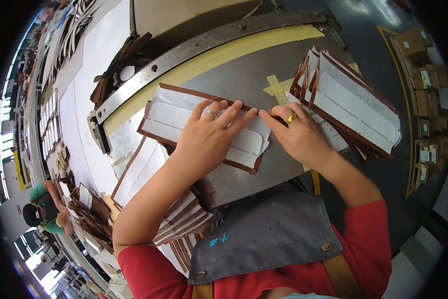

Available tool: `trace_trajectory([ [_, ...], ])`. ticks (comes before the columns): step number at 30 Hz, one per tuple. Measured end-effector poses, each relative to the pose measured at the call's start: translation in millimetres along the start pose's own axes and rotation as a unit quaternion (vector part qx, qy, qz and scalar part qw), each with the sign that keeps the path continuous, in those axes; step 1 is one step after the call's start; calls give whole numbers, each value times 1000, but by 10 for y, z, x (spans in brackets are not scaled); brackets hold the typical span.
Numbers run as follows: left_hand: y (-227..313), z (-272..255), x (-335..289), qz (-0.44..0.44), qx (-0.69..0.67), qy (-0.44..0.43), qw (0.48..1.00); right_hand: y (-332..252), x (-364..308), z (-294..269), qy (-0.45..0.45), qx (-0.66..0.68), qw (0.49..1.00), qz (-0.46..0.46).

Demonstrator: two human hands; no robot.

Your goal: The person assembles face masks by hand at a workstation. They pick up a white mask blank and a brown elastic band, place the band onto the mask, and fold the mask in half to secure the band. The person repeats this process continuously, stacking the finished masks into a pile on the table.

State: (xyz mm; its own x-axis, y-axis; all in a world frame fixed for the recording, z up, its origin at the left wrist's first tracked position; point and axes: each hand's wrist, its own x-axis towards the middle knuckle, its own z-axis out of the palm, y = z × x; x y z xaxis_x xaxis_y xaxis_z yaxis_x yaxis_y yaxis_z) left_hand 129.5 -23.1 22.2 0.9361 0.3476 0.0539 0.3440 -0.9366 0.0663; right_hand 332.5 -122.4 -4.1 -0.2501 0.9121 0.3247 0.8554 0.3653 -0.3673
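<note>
On the metal worktop (219,192) lies a flat panel (169,117) with a white backing and brown, leather-like folded edges. Across it my left hand (206,134), with a silver ring, rests open, its fingers laid along the far brown edge. My right hand (296,132), wearing a gold-coloured ring, is closed at the panel's far right corner. Its index fingertip touches the edge beside my left index finger; the thumb is hidden. Right of it stands a fanned stack of similar panels (351,102), and more panels (147,159) lie under my left forearm.
A bolted metal bar (194,59) and yellow tape (234,54) run along the worktop's far side. Brown strips (117,74) lie beyond the bar's left end. Cardboard boxes (426,99) line the floor at far right. Another person (44,212) is at far left.
</note>
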Motion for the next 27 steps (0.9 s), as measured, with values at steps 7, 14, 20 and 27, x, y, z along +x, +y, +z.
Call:
trace_trajectory([
  [7, 10, 4, 52, 17, -26, 12, 999, -70, -80, -34, 40, 40, 995, 81],
  [14, 52, 10, 49, 21, 8, -6, 1000, -36, -136, -26, 12, 0, 999, 37],
  [20, 79, 24, 42, 17, 25, -4, 1000, -59, -214, -44, 49, 45, 994, 92],
  [27, 92, 9, 53, 16, 34, -10, 999, -87, -120, -68, 17, 6, 997, 71],
])
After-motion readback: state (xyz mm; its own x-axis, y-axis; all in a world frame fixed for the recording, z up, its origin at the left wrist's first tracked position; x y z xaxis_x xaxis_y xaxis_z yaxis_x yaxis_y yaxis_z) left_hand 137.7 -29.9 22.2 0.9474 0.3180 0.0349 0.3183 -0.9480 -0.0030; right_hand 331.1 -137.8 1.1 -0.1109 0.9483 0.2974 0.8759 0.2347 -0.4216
